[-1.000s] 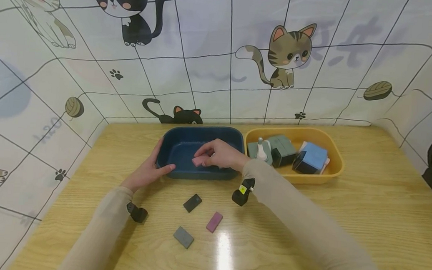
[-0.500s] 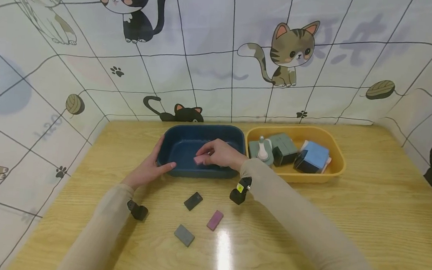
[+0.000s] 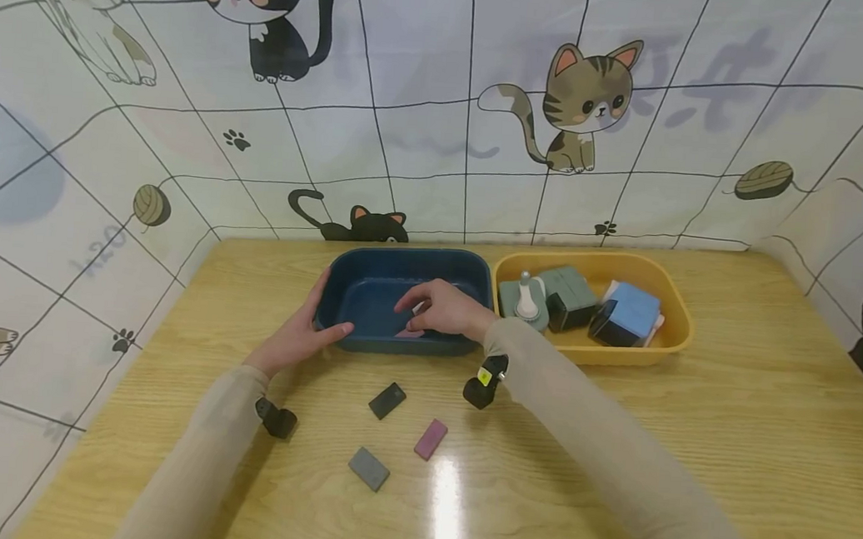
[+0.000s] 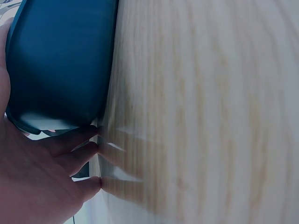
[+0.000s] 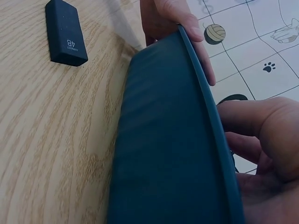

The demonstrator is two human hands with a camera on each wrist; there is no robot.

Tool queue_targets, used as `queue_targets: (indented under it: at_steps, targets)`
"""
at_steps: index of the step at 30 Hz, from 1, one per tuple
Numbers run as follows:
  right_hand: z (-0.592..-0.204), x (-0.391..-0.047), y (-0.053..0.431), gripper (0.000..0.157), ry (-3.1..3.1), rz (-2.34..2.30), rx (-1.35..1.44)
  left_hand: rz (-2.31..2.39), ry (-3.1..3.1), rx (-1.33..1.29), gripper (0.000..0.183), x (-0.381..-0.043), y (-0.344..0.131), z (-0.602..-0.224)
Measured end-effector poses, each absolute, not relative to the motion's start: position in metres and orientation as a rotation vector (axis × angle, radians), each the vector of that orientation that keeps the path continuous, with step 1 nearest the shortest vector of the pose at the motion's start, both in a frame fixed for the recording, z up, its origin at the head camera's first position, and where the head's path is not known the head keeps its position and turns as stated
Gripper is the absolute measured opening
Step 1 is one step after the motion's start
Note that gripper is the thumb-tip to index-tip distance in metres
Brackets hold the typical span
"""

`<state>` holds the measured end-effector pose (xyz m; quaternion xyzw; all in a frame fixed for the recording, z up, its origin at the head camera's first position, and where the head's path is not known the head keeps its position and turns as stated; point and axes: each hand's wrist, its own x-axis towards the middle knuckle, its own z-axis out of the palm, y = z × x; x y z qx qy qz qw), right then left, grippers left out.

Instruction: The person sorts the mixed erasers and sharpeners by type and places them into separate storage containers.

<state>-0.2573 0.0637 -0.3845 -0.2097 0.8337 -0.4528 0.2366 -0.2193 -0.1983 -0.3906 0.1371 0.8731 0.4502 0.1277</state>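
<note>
At the left end of a dark blue bin [image 3: 362, 344], my left hand [image 3: 294, 342] grips the wall, its thumb over the front rim. The left wrist view shows fingertips [image 4: 96, 147] low against the bin's end, touching the table. Inside the bin, my right hand [image 3: 453, 311] hangs with loosely bent, parted fingers just above a pink eraser [image 3: 409, 333], partly hidden by the hand and front rim. In front of the bin lie a black eraser [image 3: 387, 401] marked 4B in the right wrist view, a darker pink eraser [image 3: 430, 439] and a grey eraser [image 3: 369, 469].
A yellow bin [image 3: 670, 350] stands against the blue bin's right side. It holds grey-green blocky items [image 3: 568, 297], a white-nozzled piece [image 3: 525, 297] and a blue-topped bundle [image 3: 629, 310]. Behind the wooden table [image 3: 752, 409] rises a cat-printed backdrop [image 3: 423, 169].
The right hand's fingers have parted from the pink eraser, which now sits lower in the blue bin. My left hand keeps its place, and the loose erasers lie as before.
</note>
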Motion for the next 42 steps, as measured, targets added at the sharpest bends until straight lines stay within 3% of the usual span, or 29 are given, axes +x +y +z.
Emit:
queue_targets:
  at_steps: [35,42]
  targets:
    - [-0.361,-0.231,0.085,0.028,2.248,-1.236,-0.814,1.311,2.544,0.395,0.092,-0.215,-0.195,-0.389]
    - [-0.355,-0.221,0.088,0.027,2.256,-1.193,-0.868,1.330,2.549,0.405,0.096,-0.226,-0.203,-0.408]
